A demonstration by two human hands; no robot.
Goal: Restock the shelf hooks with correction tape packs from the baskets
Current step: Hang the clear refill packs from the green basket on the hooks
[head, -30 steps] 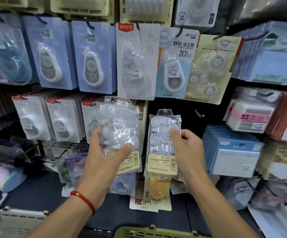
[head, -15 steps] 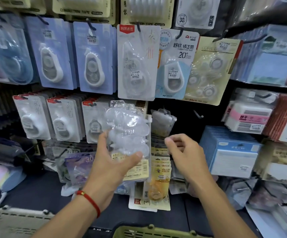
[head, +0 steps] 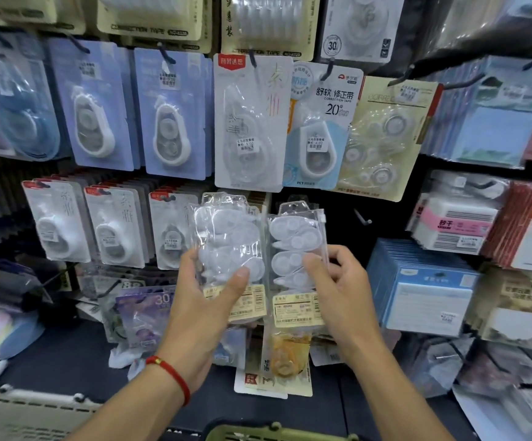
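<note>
My left hand (head: 204,300) grips a clear bag of white correction tapes (head: 229,246) in front of the lower row of hooks, thumb across its front. My right hand (head: 337,288) pinches a second clear pack of white correction tapes (head: 293,249) by its right side; that pack stands upright just right of the first, its hang tab near a hook among other packs with yellow labels. An empty hook (head: 362,218) sticks out to the right. A green basket rim (head: 277,432) shows at the bottom edge.
Carded correction tapes (head: 169,122) fill the upper hooks, and smaller white carded ones (head: 115,224) hang lower left. Blue boxes (head: 423,291) and pink-labelled packs (head: 455,218) crowd the right. Loose packs lie on the dark shelf (head: 67,354). A grey basket edge (head: 19,409) sits bottom left.
The right-hand pack had tipped back toward the hook half a second ago; now it stands upright again, pinched by my right hand. My left hand's bag stayed roughly in place.
</note>
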